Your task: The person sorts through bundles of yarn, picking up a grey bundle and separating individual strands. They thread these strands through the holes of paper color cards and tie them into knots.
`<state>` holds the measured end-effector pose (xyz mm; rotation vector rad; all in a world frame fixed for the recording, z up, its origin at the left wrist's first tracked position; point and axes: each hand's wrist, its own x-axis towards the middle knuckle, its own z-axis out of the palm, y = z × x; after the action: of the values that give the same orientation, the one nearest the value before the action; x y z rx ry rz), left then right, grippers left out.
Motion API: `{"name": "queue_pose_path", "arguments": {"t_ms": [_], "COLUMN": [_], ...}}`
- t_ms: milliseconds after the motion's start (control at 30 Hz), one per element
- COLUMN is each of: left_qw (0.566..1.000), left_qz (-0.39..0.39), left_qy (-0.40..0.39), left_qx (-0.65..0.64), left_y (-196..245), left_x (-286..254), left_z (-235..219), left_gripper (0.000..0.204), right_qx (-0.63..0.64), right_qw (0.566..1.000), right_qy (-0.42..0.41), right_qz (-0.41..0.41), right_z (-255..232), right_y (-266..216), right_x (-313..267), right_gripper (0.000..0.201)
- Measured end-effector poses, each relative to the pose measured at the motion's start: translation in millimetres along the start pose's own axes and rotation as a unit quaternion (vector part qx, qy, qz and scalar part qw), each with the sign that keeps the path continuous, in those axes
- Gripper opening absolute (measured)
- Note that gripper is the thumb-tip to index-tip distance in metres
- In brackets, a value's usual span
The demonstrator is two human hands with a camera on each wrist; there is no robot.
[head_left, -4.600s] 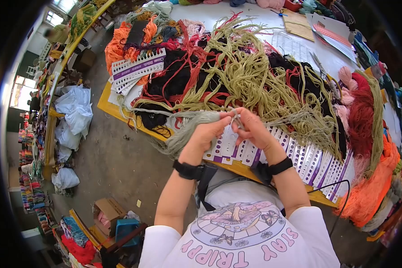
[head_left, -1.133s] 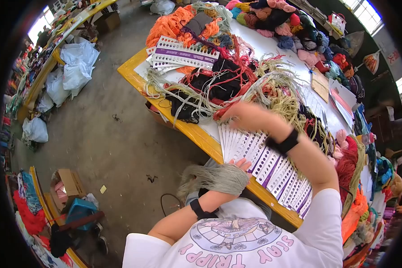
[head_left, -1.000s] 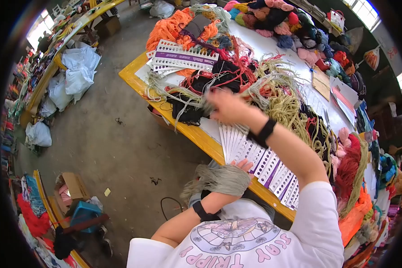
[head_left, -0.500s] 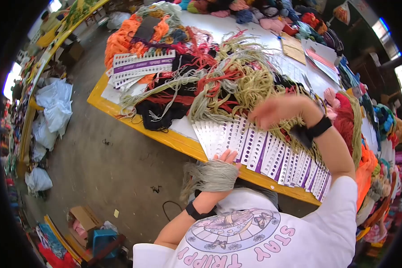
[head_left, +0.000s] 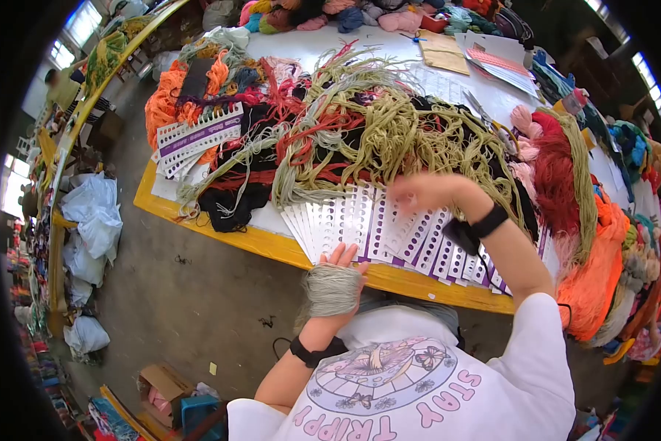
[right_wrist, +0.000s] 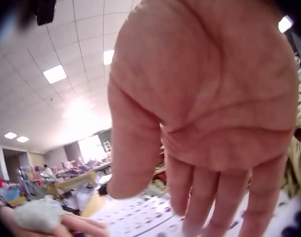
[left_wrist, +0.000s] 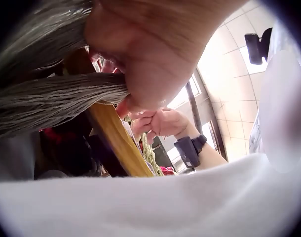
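A skein of grey embroidery thread (head_left: 333, 289) lies across my left hand (head_left: 345, 257), covering the middle of it. Its fingers stretch out straight at the table's front edge, over the cards' lower ends. In the left wrist view the grey strands (left_wrist: 56, 101) hang down beside the thumb. My right hand (head_left: 423, 192) is above the fanned row of white and purple punched thread cards (head_left: 374, 224). Nothing shows in its palm, and its fingers point down and fairly straight in the right wrist view. Olive-green thread (head_left: 397, 132) lies tangled just beyond it.
Red, black and pale grey threads mix into the heap on the table (head_left: 272, 246). More punched cards (head_left: 198, 136) lie at the left, beside orange yarn (head_left: 170, 99). Scissors (head_left: 477, 106) and a brown envelope (head_left: 444, 53) lie farther back. Dark red thread (head_left: 562, 162) hangs at the right.
Both hands were together at the grey skein; now it lies across the left hand alone. The right hand reached left over the heap, then came back right above the cards. Pale grey strands now lie on the heap.
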<state>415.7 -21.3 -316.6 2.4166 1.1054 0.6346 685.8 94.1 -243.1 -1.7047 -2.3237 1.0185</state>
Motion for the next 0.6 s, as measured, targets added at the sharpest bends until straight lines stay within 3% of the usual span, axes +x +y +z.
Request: {"name": "queue_pose_path", "arguments": {"t_ms": [33,67,100,133,200,267,300,333,433,500,533,600], "left_qw": [1.0,1.0,1.0,1.0,1.0,1.0,1.0,1.0,1.0,1.0,1.0,0.997], "left_qz": [-0.002,-0.006,-0.009,-0.007,0.0,-0.004,-0.007,-0.008,-0.001,0.003,0.006,0.008], "left_qy": [-0.003,-0.006,-0.008,-0.005,-0.003,-0.003,-0.002,-0.001,-0.002,-0.004,0.013,0.046], "left_qx": [0.0,0.0,0.002,0.004,0.003,0.0,-0.002,-0.002,0.004,0.004,-0.018,-0.061], "left_y": [0.9,1.3,0.4,0.0,0.4,1.1,2.2,4.1,3.8,4.1,1.8,-5.3], "left_x": [0.0,-1.3,-0.6,-0.7,-1.4,-0.9,-0.1,-0.1,4.0,1.3,2.3,-3.9], "left_z": [0.3,1.3,1.5,1.8,2.5,2.3,3.2,3.9,1.0,0.7,-1.0,-6.0], "left_gripper": [0.023,0.023,0.022,0.022,0.022,0.022,0.022,0.022,0.021,0.021,0.02,0.02], "right_qx": [-0.063,-0.141,-0.213,-0.202,-0.178,-0.07,0.075,0.11,-0.107,-0.051,-0.131,0.02], "right_qw": [0.995,0.957,0.883,0.872,0.837,0.899,0.966,0.994,0.97,0.885,0.84,0.936], "right_qy": [0.081,0.252,0.415,0.434,0.462,0.416,0.207,0.02,0.198,0.457,0.509,0.321], "right_qz": [-0.019,0.014,0.046,0.107,0.233,0.118,0.139,0.005,-0.093,0.077,0.136,0.144], "right_z": [-0.7,-14.8,-27.1,-32.8,-45.5,-26.3,-21.4,-4.2,38.8,-1.5,-6.0,-11.1], "right_y": [14.4,32.1,47.0,43.3,28.4,12.1,-19.7,-15.8,28.6,16.6,21.2,-3.7], "right_x": [11.2,14.4,14.8,8.4,-13.8,-19.2,-27.4,-21.9,15.9,15.0,13.6,-0.8], "right_gripper": [0.05,0.052,0.053,0.05,0.043,0.031,0.024,0.029,0.041,0.042,0.04,0.044]}}
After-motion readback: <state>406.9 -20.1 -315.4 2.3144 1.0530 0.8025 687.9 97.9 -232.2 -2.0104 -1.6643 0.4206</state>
